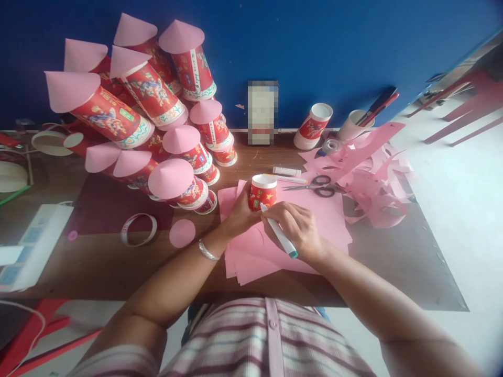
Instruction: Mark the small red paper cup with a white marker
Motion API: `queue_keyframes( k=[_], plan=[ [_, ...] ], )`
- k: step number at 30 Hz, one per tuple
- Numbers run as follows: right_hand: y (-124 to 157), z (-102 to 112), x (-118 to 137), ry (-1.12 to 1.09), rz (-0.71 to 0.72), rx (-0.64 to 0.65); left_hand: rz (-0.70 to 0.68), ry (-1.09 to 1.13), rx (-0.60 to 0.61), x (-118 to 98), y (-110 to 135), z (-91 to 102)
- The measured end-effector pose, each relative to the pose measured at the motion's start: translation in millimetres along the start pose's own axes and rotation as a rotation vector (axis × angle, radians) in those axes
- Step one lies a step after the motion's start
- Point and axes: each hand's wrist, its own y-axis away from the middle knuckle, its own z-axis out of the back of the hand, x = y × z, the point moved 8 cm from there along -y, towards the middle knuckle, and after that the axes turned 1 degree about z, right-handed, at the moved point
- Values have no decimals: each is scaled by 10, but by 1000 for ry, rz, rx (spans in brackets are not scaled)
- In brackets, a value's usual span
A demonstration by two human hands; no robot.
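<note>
My left hand (240, 210) is wrapped round a small red paper cup (262, 192) with a white rim and yellow star marks. It holds the cup over a stack of pink paper sheets (251, 262). In my right hand (294, 224) is a white marker (282, 238) with a green end, its tip against the lower side of the cup. Scissors (320, 187) with dark handles lie just right of the cup, on the paper. Behind the cup rest a white capped stick (286, 172) and a thin orange-and-white pencil-like rod (290, 179).
Several red cup towers with pink paper cones (171, 178) stand at the left. Pink paper scraps (377, 183), a tape roll (332, 146), stacked cups (313, 125) and a pen cup (349, 125) are at the right. A white ring (138, 230) and pink disc (183, 233) lie left.
</note>
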Motion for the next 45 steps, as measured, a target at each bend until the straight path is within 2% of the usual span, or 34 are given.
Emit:
queue_keyframes(
  k=[11,19,30,38,45],
  plan=[
    [1,13,-16,-8,-8,11,-51,-44,17,11,-27,19],
    [32,37,-78,8,-54,-70,24,-42,-7,70,-11,63],
    [44,85,-142,-25,-91,-87,113,171,30,230,-1,74],
    [-2,162,-146,19,-125,-128,119,352,60,119,11,5],
    [-3,201,-176,50,-183,-149,98,408,118,76,12,-37]
  ],
)
